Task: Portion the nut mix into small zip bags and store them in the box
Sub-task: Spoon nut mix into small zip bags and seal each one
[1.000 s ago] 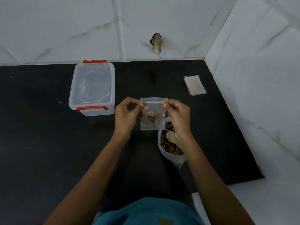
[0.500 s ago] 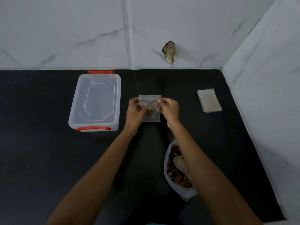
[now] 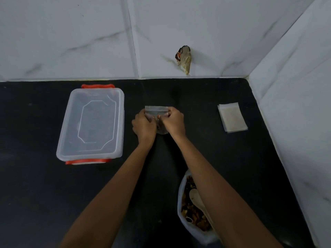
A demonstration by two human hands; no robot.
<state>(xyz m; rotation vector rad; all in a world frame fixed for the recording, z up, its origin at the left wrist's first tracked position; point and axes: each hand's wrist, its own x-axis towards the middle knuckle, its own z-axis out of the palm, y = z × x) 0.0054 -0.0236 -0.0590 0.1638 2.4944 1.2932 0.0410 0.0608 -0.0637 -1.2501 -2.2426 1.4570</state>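
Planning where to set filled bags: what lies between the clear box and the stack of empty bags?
Head view: the left hand and right hand, pinching a small zip bag; otherwise bare black counter.

- You have one lidded box.
- One small zip bag.
- One stack of empty bags.
- One nut mix bag.
- One spoon.

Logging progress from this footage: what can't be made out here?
Head view only:
- small zip bag: mostly covered by left hand and right hand; fill and seal unclear.
- nut mix bag and spoon: partly hidden by the right forearm.
- box: cloudy plastic; contents uncertain.
- object on the wall: too blurred to identify.
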